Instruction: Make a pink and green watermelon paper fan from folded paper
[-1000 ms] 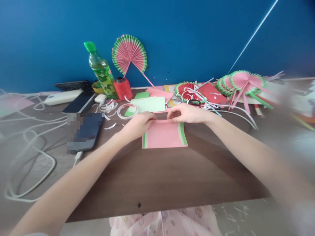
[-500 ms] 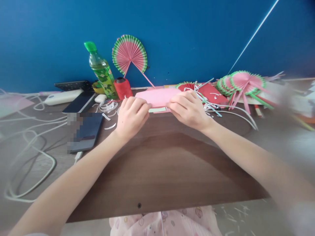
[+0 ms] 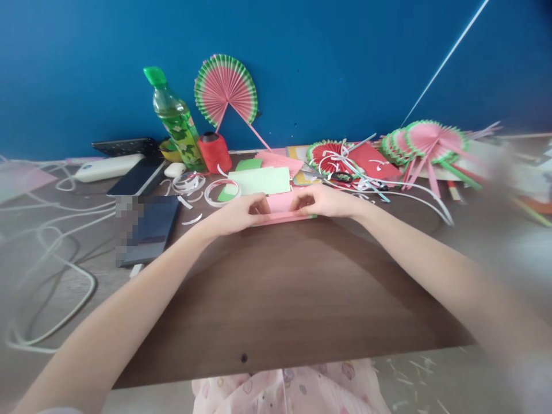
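Note:
A pink sheet of paper (image 3: 279,203) lies low at the middle of the desk, its near edge turned up in a narrow strip with a bit of green at the right corner. My left hand (image 3: 245,213) grips the strip's left part between thumb and fingers. Around its right part my right hand (image 3: 318,201) is closed in the same way. Just behind are pale green paper sheets (image 3: 263,180) and a roll of white tape (image 3: 221,192). A pair of scissors (image 3: 340,176) lies behind my right hand, partly covered by paper scraps.
A green-capped bottle (image 3: 176,123) and a red thread spool (image 3: 214,153) stand at the back left. A pleated paper fan (image 3: 226,92) leans on the blue wall. More fans (image 3: 435,141) lie at the right. A phone (image 3: 150,230) and white cables (image 3: 86,276) occupy the left.
Both hands have lowered the pink paper toward me onto the desk. The pale green sheets, tape roll and scissors behind it now show.

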`<action>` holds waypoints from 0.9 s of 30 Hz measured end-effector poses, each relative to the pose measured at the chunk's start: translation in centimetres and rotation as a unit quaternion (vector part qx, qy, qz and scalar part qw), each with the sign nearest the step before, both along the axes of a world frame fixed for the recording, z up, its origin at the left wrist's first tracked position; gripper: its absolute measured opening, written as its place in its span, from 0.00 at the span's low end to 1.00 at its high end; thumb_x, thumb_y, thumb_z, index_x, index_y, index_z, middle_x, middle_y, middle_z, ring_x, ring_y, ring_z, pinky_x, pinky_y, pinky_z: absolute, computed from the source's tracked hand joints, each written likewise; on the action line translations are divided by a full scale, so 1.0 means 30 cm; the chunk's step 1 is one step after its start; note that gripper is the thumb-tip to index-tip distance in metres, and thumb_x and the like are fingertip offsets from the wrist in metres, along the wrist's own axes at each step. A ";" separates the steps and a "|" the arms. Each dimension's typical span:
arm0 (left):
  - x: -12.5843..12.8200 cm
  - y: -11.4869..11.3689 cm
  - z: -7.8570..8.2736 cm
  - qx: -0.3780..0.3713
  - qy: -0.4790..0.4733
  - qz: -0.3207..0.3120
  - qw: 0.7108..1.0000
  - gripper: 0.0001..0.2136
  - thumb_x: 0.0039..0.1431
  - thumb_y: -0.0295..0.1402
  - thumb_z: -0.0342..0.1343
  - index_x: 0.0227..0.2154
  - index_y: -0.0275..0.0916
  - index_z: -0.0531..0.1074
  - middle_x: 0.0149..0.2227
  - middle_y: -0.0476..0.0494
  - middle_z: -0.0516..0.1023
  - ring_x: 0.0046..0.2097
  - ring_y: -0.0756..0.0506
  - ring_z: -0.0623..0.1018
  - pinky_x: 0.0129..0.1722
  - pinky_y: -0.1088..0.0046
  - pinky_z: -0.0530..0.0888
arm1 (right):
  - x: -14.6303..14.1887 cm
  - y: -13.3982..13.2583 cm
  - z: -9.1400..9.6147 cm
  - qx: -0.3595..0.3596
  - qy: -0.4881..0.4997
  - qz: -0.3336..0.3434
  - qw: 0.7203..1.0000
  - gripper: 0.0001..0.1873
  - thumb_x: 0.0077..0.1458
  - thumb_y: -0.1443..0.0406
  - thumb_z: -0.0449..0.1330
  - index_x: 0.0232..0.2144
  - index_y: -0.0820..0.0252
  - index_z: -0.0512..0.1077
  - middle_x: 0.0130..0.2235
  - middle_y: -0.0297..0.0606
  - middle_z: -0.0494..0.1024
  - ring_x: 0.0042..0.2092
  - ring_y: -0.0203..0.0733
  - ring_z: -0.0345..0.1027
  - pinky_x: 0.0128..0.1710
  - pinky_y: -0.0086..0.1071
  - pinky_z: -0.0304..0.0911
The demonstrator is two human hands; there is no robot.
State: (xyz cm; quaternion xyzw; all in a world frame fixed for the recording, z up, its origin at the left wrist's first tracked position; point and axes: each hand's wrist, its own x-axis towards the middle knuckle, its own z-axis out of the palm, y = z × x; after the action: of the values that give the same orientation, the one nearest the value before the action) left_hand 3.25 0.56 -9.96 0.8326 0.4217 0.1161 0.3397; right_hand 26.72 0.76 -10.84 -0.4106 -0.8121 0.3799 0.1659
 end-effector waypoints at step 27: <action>-0.026 0.032 0.008 -0.024 0.033 -0.022 0.999 0.17 0.54 0.45 0.48 0.35 0.38 0.73 0.36 0.47 0.77 0.37 0.48 0.73 0.39 0.73 0.68 | -0.015 0.008 -0.019 0.008 -0.050 0.004 0.999 0.10 0.45 0.60 0.59 0.26 0.62 0.71 0.31 0.35 0.75 0.34 0.36 0.66 0.36 0.31 0.58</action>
State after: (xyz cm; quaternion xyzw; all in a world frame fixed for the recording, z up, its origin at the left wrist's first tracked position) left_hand 2.48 1.53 -9.72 0.8367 0.4168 0.0713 0.3481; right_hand 26.26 0.98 -11.40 -0.4240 -0.8243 0.3529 0.1272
